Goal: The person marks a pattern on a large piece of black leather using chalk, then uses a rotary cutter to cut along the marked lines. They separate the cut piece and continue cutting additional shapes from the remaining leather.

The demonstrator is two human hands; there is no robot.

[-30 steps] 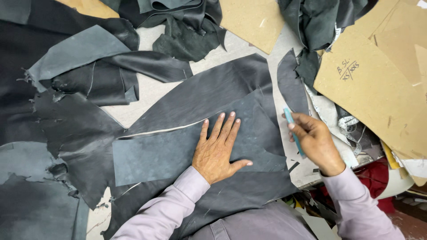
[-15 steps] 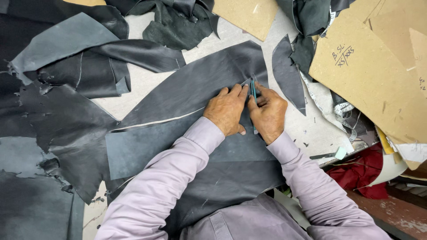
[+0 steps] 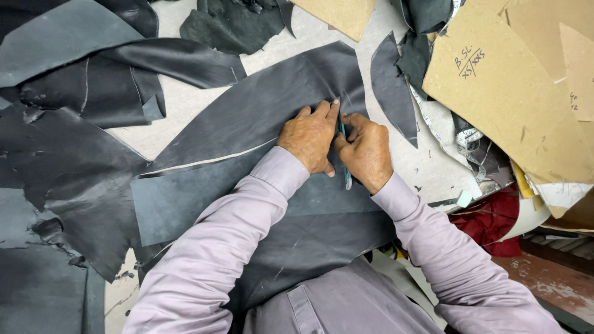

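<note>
Both hands sit close together on the big dark grey leather panel [image 3: 266, 111] spread flat on the counter [image 3: 185, 105]. Left hand [image 3: 311, 137] lies open, pressing the leather down. Right hand [image 3: 366, 151] has its grip closed around a slim teal cutting tool [image 3: 345, 167], tip on the leather. Brown cardboard patterns [image 3: 495, 93] lie off to the right.

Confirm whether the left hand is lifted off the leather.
No. The left hand presses flat on the leather, beside the right hand gripping a teal tool.

Around my work I see brown cardboard patterns [image 3: 495, 93] at the right, loose dark leather scraps [image 3: 68, 154] at the left, red cloth [image 3: 489, 222] beside the bench.
</note>
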